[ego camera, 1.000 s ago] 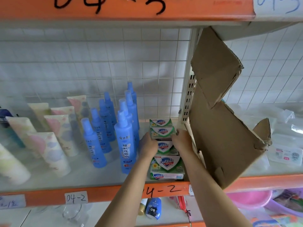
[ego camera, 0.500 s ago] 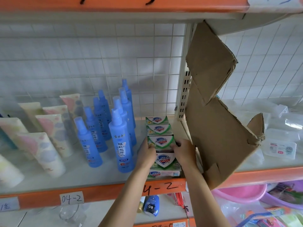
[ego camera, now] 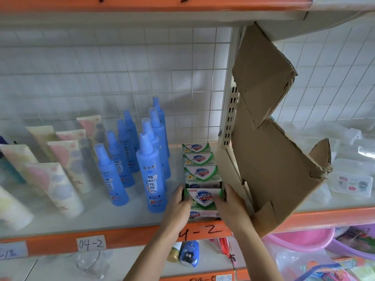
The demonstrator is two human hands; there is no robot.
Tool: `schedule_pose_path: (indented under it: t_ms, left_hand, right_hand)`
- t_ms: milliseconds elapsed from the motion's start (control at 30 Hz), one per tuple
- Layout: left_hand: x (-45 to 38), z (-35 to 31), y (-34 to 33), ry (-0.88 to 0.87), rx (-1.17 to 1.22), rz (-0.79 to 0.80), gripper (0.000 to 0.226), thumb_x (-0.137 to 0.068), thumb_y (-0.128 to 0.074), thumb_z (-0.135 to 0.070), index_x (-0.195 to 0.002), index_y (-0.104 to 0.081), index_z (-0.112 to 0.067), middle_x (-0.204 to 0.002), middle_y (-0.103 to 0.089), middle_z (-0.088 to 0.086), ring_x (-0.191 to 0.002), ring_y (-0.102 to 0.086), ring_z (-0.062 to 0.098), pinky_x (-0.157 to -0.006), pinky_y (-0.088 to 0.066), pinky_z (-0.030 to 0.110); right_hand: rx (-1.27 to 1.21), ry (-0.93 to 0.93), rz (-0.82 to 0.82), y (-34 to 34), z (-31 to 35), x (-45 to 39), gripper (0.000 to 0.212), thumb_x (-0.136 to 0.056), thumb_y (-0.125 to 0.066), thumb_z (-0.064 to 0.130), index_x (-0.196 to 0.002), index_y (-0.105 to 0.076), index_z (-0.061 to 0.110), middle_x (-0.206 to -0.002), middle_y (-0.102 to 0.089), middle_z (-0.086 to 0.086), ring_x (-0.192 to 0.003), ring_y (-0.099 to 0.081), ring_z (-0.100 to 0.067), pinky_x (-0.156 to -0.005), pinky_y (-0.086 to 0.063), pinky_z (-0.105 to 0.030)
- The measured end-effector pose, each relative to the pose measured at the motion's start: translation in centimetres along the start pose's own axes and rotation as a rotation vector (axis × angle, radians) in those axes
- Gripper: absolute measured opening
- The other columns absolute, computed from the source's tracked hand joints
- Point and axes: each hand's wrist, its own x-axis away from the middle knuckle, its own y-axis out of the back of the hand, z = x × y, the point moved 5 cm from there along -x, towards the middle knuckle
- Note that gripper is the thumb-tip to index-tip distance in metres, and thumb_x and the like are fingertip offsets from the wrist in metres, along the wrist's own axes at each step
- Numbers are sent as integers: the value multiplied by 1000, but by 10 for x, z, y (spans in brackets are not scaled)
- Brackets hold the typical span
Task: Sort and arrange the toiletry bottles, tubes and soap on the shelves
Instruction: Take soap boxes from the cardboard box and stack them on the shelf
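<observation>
Grip: both hands, left hand (ego camera: 178, 201) and right hand (ego camera: 231, 201), clasp a Safeguard soap box (ego camera: 203, 197) above label "04-2" (ego camera: 91, 243).

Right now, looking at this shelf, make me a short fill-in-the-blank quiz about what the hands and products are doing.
1. Both hands, left hand and right hand, hold a box of ____ at the front of the row.
2. The spray bottles beside the soap are coloured ____.
3. The tubes lie to the ____ of the spray bottles.
4. To the right of the soap leans a torn piece of ____.

Missing words: soap; blue; left; cardboard
</observation>
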Motion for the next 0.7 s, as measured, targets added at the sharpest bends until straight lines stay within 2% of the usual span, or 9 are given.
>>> schedule_pose_path:
  t_ms: [33,100,167,233,367,567,633,700]
  left_hand:
    - [7,0,1,-9,-6,14,36,-94,-40,-4,-108,-47,-36,-98,-52,-24,-90,-49,-9,-69,-37,11]
    - [14,2,2,-25,-34,25,43,-94,-42,-3,-106,-40,-44,-94,-46,-32,-87,-44,-16,-75,-36,12]
    - [16,3,0,-34,-64,28,45,-95,-43,-5,-123,-42,-41,-104,-49,-27,-100,-48,-8,-89,-34,15]
    - [13,2,-3,-57,-79,25,46,-96,-43,-8,-134,-39,-34,-112,-49,-23,-114,-46,0,-94,-32,18]
    - [12,-5,-7,-91,-113,33,47,-96,-43,-8,-136,-35,-30,-108,-43,-25,-105,-40,-6,-79,-34,3]
    - [6,3,-5,-104,-116,20,48,-95,-46,-12,-137,-35,-33,-115,-47,-24,-109,-42,-4,-90,-32,15]
    - [4,5,-4,-118,-124,16,47,-95,-47,-13,-137,-37,-32,-115,-48,-24,-114,-45,-1,-90,-33,14]
    - [3,4,-3,-164,-155,-6,45,-94,-48,-14,-136,-39,-29,-114,-49,-23,-114,-48,1,-84,-35,4]
  right_hand:
    - [-8,34,22,-1,-1,9,38,-91,-50,9,-127,-44,20,-128,-56,2,-122,-51,-14,-107,-41,-34]
    - [42,91,26,-1,-2,19,44,-91,-52,11,-132,-40,19,-131,-53,4,-126,-46,-11,-110,-34,-26]
    - [88,113,8,-2,-2,20,48,-92,-51,13,-138,-35,17,-136,-50,1,-129,-43,-13,-111,-32,-27]
    - [83,105,-7,-1,0,16,51,-94,-48,11,-141,-30,15,-140,-46,-1,-132,-40,-14,-111,-30,-24]
    - [77,97,-35,0,6,8,49,-95,-42,7,-142,-28,15,-142,-42,-2,-133,-37,-15,-103,-23,-13]
    - [-25,55,-35,-2,1,-1,49,-95,-41,5,-140,-31,20,-140,-45,-2,-131,-40,-17,-113,-32,-35]
    - [-50,39,-24,-3,0,-3,46,-95,-41,5,-138,-34,19,-138,-47,-2,-130,-41,-16,-110,-33,-29]
    - [-55,23,-15,-2,1,-3,45,-95,-40,5,-137,-34,19,-136,-48,-1,-128,-42,-16,-105,-34,-24]
